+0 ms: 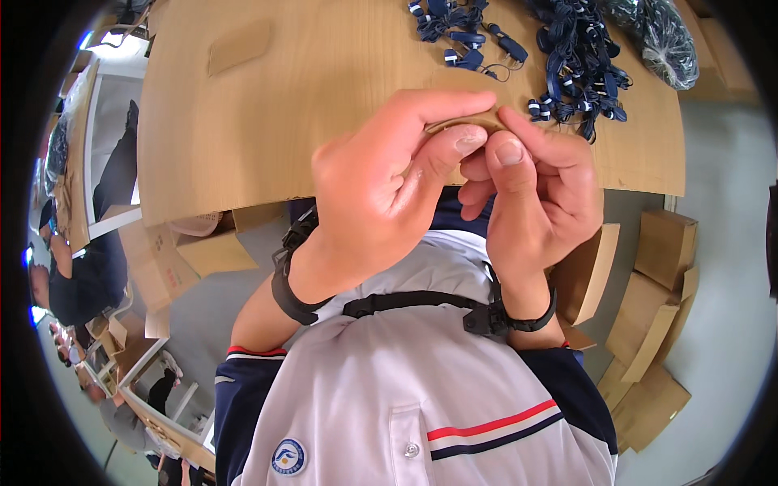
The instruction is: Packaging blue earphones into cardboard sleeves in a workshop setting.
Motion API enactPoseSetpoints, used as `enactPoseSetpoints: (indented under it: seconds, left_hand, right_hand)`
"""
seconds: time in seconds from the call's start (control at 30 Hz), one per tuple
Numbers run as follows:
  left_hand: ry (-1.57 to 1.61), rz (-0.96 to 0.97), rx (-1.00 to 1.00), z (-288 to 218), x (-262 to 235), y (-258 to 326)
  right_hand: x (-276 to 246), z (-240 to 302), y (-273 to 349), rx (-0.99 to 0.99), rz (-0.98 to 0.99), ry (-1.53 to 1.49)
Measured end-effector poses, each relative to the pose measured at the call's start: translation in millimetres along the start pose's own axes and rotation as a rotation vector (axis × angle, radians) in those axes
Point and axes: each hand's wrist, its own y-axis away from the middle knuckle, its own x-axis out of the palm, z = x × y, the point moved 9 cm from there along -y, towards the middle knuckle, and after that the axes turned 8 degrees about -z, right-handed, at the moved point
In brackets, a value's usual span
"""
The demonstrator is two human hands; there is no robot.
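Note:
My left hand point(369, 182) and my right hand point(535, 182) come together above the near edge of the wooden table point(324, 97). Between their thumbs and fingers they pinch a thin, curved brown strip point(468, 123). Most of the strip is covered by my fingers, and its exact kind cannot be made out. Past my right hand, a bunch of dark blue corded adapters point(579, 69) lies on the tabletop. A smaller group of the same adapters point(466, 49) sits to its left.
A flat cardboard piece point(240, 47) rests at the table's far left. Clear plastic bags with dark contents point(660, 40) lie at the far right corner. Cardboard boxes point(640, 324) stand on the floor at right; another open box point(215, 251) is at left. Other people work farther left.

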Motion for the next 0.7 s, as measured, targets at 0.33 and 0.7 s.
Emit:
enactPoseSetpoints:
  seconds: [0.33, 0.7]
  left_hand:
    - [0.586, 1.1, -0.463, -12.8, 16.9, 55.1]
    - [0.579, 1.482, 0.007, -56.8, 11.5, 115.5]
  right_hand:
    - [-160.4, 61.8, -22.0, 0.155, -0.47, 0.363]
    - [-397.2, -10.5, 94.0, 0.642, -0.82, 1.201]
